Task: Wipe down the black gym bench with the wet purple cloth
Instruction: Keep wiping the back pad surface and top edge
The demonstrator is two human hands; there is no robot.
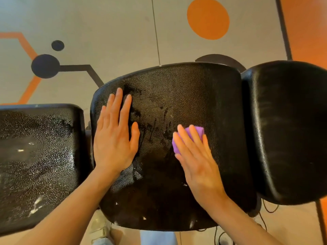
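Observation:
The black gym bench [185, 89] fills the middle of the head view, its textured pad streaked with wet marks. My left hand [115, 135] lies flat on the pad's left part, fingers straight and spread. My right hand [196, 160] presses flat on the folded purple cloth [198, 130], which lies on the pad right of centre. Only the cloth's far corner and left edge show past my fingers.
A second black pad [39, 156] with wet sheen and white flecks sits to the left, a third pad [290, 131] to the right. Below is grey floor [113, 23] painted with orange and black shapes. Thin black cables [265, 221] and my shoe [100, 225] show under the bench.

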